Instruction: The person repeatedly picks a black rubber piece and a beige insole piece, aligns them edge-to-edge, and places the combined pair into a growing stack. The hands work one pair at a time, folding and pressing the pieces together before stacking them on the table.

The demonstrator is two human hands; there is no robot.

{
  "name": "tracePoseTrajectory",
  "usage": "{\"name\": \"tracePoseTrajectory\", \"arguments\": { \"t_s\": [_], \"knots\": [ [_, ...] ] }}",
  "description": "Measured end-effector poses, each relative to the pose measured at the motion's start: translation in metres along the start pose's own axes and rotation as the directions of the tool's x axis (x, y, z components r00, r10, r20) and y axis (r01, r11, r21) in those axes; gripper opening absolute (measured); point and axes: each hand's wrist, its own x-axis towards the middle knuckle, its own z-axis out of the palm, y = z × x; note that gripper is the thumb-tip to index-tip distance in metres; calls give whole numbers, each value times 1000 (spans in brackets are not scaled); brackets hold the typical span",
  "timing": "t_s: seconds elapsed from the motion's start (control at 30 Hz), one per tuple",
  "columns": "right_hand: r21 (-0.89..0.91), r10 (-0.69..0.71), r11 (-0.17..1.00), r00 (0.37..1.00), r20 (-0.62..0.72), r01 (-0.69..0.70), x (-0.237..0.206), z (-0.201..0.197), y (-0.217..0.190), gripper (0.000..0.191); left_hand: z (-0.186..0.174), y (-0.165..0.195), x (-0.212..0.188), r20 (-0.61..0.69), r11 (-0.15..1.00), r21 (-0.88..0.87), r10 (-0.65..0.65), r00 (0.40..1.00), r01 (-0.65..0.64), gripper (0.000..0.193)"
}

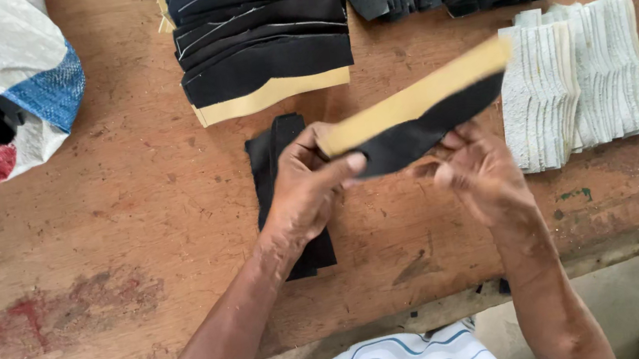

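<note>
Presently: left hand [305, 185] pinches one end of a black-and-tan strip [422, 112]; right hand [476, 167], fingers curled, supports it beneath. Strip held above desk [96, 233]. Best handled taut, edges aligned. Black pieces [272, 161] under left hand.

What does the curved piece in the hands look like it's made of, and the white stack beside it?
Curved piece: looks like black fabric or suede, matte, with a tan band along the top edge, perhaps backing; it is blurred. White stack: seems foam or felt-like sheet, pale with a pitted, ribbed surface. Both hands, left hand and right hand, pinch the piece.
</note>
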Motion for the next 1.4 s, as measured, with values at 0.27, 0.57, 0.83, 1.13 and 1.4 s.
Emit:
{"name": "tracePoseTrajectory", "arguments": {
  "t_s": [0.27,0.57,0.83,1.13,1.4],
  "knots": [
    [-369,72,927,997,4,-66,9,-1,-21,34,15,11,-7,213,956,265,-185,960,125,48],
    [-463,195,875,979,67,-143,17,6,-18,30,15,10,-8,167,948,299,-164,972,109,32],
    [-346,35,938,997,74,-7,17,10,0,22,10,-7,-4,60,962,267,-78,995,59,16],
    [-311,-23,950,1000,-14,17,11,14,9,18,8,-15,-3,-10,971,237,-33,999,34,14],
    [-280,-124,954,992,-29,111,11,27,13,18,18,-11,-7,-60,989,150,17,998,-7,19]
  ]
}}
